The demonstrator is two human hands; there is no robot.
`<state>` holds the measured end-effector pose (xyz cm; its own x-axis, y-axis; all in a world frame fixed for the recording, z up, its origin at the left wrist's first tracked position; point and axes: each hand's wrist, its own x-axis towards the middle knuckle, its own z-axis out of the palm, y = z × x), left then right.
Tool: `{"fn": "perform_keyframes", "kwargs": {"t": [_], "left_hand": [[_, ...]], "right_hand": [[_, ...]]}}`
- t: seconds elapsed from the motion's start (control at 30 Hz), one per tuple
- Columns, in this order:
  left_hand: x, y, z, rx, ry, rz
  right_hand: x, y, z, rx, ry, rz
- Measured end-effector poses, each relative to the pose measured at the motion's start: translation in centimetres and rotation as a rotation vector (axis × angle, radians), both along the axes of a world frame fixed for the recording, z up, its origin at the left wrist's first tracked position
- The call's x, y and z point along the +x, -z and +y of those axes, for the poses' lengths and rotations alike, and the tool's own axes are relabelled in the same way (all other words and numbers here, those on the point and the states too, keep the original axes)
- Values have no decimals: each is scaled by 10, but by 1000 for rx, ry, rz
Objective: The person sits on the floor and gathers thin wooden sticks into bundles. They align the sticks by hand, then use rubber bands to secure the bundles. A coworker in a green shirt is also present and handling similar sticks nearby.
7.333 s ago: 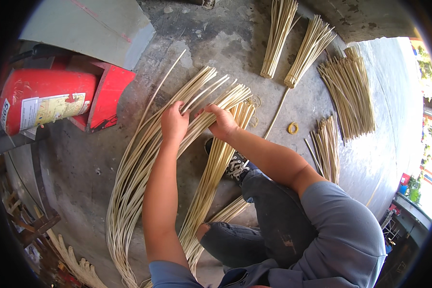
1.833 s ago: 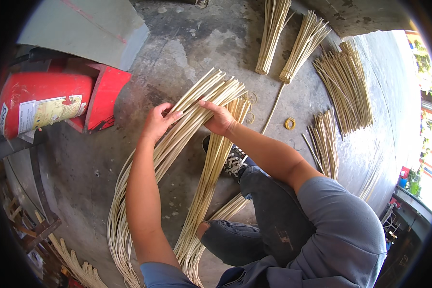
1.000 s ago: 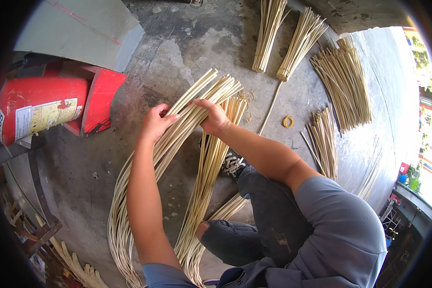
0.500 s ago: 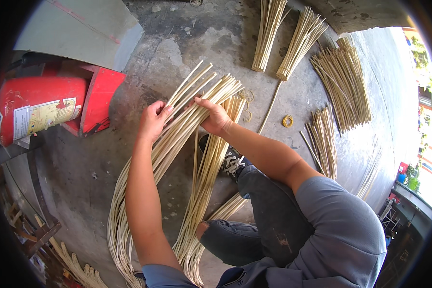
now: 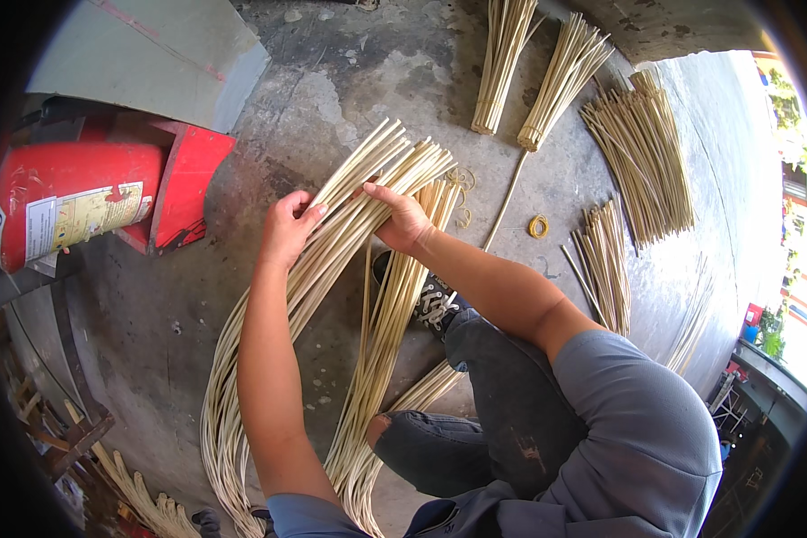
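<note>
A thick bundle of long pale rattan canes (image 5: 318,269) runs from the upper middle down to the lower left, its lower ends bending on the floor. My left hand (image 5: 289,229) is closed on a few canes at the bundle's left side, thumb on top. My right hand (image 5: 398,218) grips the main part of the bundle near its upper ends, its fingers mostly hidden beneath. Under my right hand, a second bundle of canes (image 5: 390,314) lies beside my shoe (image 5: 437,303).
Shorter cane bundles lie at the upper right, among them a tied bundle (image 5: 560,85) and a wide pile (image 5: 641,161). A coil of yellow bands (image 5: 537,226) rests on the floor. A red fire extinguisher (image 5: 81,193) in a red stand (image 5: 188,184) is at the left.
The few canes in my left hand have come closer to the main bundle, and their upper ends now sit nearly together. My right hand has stayed in place.
</note>
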<state>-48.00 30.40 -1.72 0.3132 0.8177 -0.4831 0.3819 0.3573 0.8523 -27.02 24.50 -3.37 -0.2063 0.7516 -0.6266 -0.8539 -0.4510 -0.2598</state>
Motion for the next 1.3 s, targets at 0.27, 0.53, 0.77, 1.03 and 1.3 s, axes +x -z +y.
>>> {"fn": "perform_keyframes", "kwargs": {"t": [0.27,0.53,0.77,1.03,1.3], "left_hand": [[-1,-4,0,55,2,77],[15,-11,-2,174,66,240],[14,-6,-1,199,108,263],[12,-7,-3,199,37,220],[-4,-7,7,-59,15,-11]], "right_hand": [[-3,-5,1,-32,18,5],[-6,-9,3,-119,86,-56],[-10,-12,5,-146,117,-72],[-2,-2,8,-173,30,-30],[2,7,1,-71,38,16]]}}
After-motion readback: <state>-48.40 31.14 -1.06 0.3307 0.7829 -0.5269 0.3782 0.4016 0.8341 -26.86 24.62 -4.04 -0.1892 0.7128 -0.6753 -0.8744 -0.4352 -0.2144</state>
